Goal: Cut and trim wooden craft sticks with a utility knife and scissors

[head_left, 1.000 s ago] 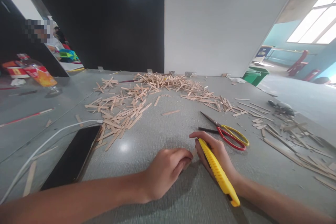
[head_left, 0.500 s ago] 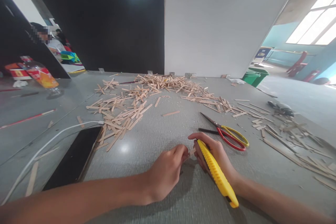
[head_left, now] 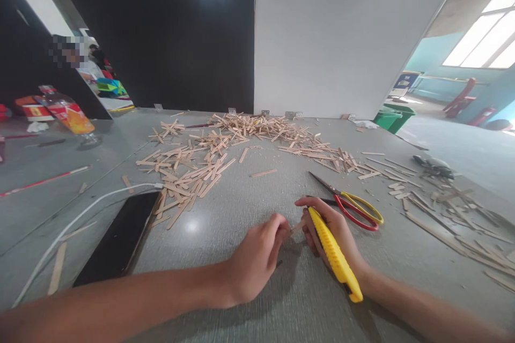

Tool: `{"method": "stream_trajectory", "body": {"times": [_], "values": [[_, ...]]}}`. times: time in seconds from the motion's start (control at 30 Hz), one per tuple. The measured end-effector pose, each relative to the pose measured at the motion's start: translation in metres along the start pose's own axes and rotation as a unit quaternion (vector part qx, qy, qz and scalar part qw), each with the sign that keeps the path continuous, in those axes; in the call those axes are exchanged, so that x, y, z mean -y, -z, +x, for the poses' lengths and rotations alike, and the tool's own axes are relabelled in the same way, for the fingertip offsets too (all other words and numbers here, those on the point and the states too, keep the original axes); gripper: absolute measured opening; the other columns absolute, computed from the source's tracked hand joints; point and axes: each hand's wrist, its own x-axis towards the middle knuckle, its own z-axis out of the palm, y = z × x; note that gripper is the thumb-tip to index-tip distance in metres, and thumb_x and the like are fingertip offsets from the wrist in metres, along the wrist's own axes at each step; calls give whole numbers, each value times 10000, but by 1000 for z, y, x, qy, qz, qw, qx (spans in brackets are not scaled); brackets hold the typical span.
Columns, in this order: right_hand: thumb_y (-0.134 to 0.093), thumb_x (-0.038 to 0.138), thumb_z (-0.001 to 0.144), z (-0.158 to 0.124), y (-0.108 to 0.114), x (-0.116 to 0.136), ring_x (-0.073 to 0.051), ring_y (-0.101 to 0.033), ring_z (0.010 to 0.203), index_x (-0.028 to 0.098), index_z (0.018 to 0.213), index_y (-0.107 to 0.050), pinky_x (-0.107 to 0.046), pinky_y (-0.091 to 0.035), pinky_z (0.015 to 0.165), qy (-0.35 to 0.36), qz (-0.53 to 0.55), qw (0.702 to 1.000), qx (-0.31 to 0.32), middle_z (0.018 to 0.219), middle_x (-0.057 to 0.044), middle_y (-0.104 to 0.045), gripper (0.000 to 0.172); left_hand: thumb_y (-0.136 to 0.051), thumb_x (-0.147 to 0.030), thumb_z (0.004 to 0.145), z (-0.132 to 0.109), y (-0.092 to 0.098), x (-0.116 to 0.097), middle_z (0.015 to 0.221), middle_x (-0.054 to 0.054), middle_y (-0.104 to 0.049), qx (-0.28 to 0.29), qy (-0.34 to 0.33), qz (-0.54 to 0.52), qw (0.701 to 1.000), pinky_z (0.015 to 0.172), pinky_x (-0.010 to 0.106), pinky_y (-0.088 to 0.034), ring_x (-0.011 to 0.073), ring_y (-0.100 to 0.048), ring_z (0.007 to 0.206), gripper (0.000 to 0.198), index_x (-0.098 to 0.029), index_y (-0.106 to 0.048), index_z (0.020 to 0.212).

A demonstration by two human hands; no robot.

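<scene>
My left hand (head_left: 261, 257) is closed, pinching one end of a small flat wooden stick (head_left: 296, 226) above the grey table. Across from it, my right hand (head_left: 328, 228) is closed round a yellow utility knife (head_left: 335, 254), whose handle slants down toward me. The knife's blade is hidden by the fingers. The stick's other end meets the right fingers; whether the blade touches it I cannot tell. Just beyond the right hand lie scissors (head_left: 360, 209) with one red and one yellow handle loop, their blades apart.
A heap of wooden sticks (head_left: 257, 128) spreads along the back and left. Stick offcuts (head_left: 454, 220) lie at the right. A phone (head_left: 120, 236) with a white cable (head_left: 80, 220) is at the left, a tilted drink bottle (head_left: 68, 112) behind. Panels (head_left: 322, 37) stand at the back.
My right hand and the knife have shifted slightly to the right, away from my left hand, and a little more of the stick shows between them. The view has moved slightly.
</scene>
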Motion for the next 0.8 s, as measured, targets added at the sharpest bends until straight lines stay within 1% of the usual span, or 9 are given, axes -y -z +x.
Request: {"method": "stream_trajectory", "body": {"times": [0.1,0.17,0.23,0.3,0.37,0.47,0.57,0.7,0.8], "values": [[-631,304,960,1,-2,0,-113,-490,495,243,1206,-643,-203,-390,429,1,-8,999,-38,670,64,-546,254,-311,-375,1140,2,3,-5,718,-52,-504,-22,32,-33,999,559,261,-333,125,-450,550,258,-234,-447,972],[-650,379,977,2,-3,2,-127,-519,513,247,1210,-640,-209,-418,430,-18,1,998,-62,678,51,-570,268,-275,-439,1144,3,4,-8,736,-46,-537,-30,49,-56,997,525,251,-346,113,-456,507,316,-230,-457,992],[-668,421,978,2,-4,3,-135,-527,519,248,1189,-647,-213,-434,433,-24,15,997,-70,661,46,-577,273,-252,-471,1143,5,6,-9,787,-32,-587,-32,63,-79,994,499,244,-367,102,-459,476,349,-221,-486,1075],[-673,432,981,1,-5,5,-140,-543,529,248,1165,-656,-217,-447,439,-23,32,997,-63,663,40,-587,261,-287,-499,1134,7,7,-10,826,-25,-611,-30,72,-99,992,481,239,-383,101,-469,469,363,-215,-505,1192],[-678,422,981,0,-5,6,-154,-587,566,250,1152,-664,-226,-468,457,-25,49,997,-47,690,30,-598,243,-396,-523,1109,8,8,-10,795,-34,-593,-20,73,-110,991,475,231,-373,108,-484,491,366,-210,-544,1226],[-690,392,976,-1,-5,6,-168,-629,606,252,1145,-669,-239,-486,482,-24,61,998,-19,723,27,-604,220,-515,-509,1072,10,9,-11,726,-43,-551,0,66,-115,991,495,226,-353,115,-491,534,335,-198,-630,1112],[-682,376,982,-2,-3,3,-162,-624,594,253,1163,-665,-248,-489,500,-22,59,998,-1,710,31,-615,220,-507,-479,1073,11,10,-11,722,-41,-545,4,60,-114,992,532,230,-360,115,-483,557,323,-188,-645,1044],[-677,382,980,-1,-3,3,-177,-637,623,236,1216,-666,-267,-500,530,-23,43,999,14,718,11,-645,278,-495,-430,1071,12,12,-14,712,-39,-534,2,55,-94,994,558,238,-345,126,-478,593,299,-177,-640,1006],[-681,354,969,-3,-3,5,-171,-622,621,230,1209,-684,-263,-485,530,-27,59,998,20,708,21,-612,270,-552,-346,1038,12,15,-20,687,-36,-551,29,48,-66,996,562,244,-312,126,-455,603,238,-169,-674,937]]}}
